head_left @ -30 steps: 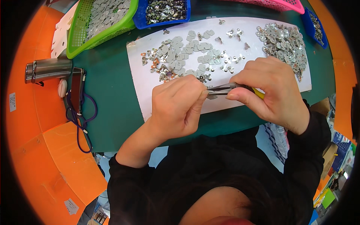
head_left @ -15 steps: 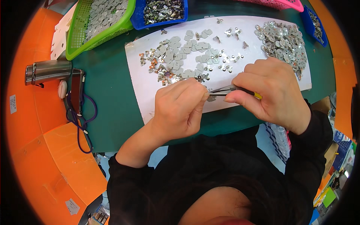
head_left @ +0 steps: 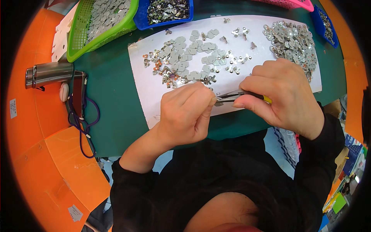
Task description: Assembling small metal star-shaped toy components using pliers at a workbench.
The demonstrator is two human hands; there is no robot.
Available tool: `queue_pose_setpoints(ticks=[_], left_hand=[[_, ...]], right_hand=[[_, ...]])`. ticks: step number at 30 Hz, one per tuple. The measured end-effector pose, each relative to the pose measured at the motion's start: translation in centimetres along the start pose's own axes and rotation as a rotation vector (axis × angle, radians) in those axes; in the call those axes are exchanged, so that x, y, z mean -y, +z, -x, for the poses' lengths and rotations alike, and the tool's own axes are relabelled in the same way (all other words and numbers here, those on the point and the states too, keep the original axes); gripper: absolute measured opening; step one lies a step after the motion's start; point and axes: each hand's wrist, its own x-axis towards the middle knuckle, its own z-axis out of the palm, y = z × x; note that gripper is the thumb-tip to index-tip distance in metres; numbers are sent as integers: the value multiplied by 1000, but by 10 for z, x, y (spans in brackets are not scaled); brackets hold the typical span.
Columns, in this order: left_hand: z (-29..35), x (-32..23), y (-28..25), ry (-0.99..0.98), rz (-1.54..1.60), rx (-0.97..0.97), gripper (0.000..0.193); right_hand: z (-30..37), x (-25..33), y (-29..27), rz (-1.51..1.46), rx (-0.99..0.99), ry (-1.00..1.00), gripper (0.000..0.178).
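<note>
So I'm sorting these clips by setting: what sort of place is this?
Probably a small-parts assembly bench in a workshop. Loose metal parts lie on a white sheet over a green mat, baskets hold more, and the right hand works pliers toward the left hand.

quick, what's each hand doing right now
Left hand: closed, fingertips pinched at the tip of the pliers; whether it holds a small part cannot be told.
Right hand: closed around the yellow-handled pliers.
</note>
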Motion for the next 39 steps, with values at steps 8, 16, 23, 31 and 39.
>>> queue_pose_setpoints(ticks=[8,16,23,31,39], left_hand=[[0,-2,3,12,30,31,13],[-3,1,-1,43,40,53,16],[-3,0,2,40,15,31,18],[-4,3,3,106,-78,31,20],[0,-2,3,-30,105,-10,13]], right_hand=[[2,0,-8,78,52,-34,25],[-1,-2,-11,16,73,-18,25],[-5,-2,-17,89,81,-60,26],[-8,7,-25,217,116,-93,28],[-11,9,-28,221,87,-125,27]])
